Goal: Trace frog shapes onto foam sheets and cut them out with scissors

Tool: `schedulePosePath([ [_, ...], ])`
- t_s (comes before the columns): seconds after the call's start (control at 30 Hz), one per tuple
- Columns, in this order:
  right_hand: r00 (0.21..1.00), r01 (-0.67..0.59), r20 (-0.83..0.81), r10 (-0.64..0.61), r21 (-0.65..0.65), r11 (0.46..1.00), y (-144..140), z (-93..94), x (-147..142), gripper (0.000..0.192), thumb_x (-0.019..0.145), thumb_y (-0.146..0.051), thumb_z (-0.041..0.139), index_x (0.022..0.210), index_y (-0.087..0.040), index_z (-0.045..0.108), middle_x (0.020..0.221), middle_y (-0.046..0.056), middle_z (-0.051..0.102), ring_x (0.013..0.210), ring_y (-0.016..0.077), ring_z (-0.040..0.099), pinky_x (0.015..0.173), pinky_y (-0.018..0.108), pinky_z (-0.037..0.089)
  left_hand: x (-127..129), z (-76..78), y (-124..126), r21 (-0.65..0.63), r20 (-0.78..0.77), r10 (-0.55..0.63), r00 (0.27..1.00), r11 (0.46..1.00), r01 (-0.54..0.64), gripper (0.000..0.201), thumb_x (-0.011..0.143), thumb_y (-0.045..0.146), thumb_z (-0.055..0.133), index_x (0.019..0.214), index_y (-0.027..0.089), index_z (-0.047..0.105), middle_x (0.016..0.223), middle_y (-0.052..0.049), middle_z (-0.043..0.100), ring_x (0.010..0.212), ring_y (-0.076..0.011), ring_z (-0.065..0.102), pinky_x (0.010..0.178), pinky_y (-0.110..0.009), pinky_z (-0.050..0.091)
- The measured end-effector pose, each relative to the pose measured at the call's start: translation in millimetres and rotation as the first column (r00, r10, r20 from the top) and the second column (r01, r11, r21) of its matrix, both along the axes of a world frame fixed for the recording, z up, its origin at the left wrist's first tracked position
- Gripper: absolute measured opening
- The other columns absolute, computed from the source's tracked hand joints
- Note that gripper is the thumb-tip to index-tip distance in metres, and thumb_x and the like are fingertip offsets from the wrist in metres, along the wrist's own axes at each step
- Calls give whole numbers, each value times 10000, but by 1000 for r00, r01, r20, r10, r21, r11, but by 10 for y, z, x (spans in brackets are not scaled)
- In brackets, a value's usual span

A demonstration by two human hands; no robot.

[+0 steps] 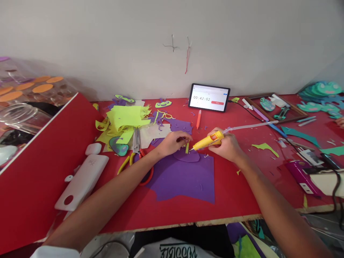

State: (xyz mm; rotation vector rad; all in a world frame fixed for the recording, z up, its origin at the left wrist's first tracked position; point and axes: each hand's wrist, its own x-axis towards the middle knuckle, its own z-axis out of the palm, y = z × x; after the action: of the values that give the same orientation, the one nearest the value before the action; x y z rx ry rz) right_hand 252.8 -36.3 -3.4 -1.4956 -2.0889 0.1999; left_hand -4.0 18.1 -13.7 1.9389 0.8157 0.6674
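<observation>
My right hand is wrapped round a yellow hot glue gun, with a long clear glue stick sticking out of its back. The gun's nozzle points down and left at a thin yellow-green foam strip. Fingers of my left hand are pinched together at the upper end of that strip. Beneath them lies a rounded purple foam piece on a larger purple foam sheet. Scissors with red handles lie partly under my left forearm.
Yellow-green foam scraps are piled at the back left. A tablet showing a timer leans on the wall. A white power bank lies left, a purple power strip right. A brown tray holds small pieces.
</observation>
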Motion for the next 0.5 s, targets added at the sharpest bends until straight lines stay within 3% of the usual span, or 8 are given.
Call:
schedulePosePath([
  [0.1,1000,-3,7,3,-8,1000,-5,0,-11,180,730,-268,633,898,-224,588,874,53,701,675,211,668,649,315,506,-14,-30,34,-118,2,-18,1000,993,18,205,922,191,550,1037,113,701,793,-36,687,529,-71,602,544,-184,504],
  [0.23,1000,5,10,-5,-27,1000,-15,-4,-25,166,745,-257,632,899,-229,577,884,48,708,673,206,669,639,307,493,-20,-79,68,-230,78,-12,997,973,30,214,937,214,554,1064,97,680,820,-54,690,593,-99,667,607,-227,577],
  [0.5,994,25,109,-15,-88,996,-3,-59,-48,148,763,-254,650,899,-228,597,948,58,734,715,221,690,637,305,474,-6,-63,35,-254,136,-19,991,966,53,281,882,313,688,1083,119,654,741,-24,691,557,-81,618,569,-197,520],
])
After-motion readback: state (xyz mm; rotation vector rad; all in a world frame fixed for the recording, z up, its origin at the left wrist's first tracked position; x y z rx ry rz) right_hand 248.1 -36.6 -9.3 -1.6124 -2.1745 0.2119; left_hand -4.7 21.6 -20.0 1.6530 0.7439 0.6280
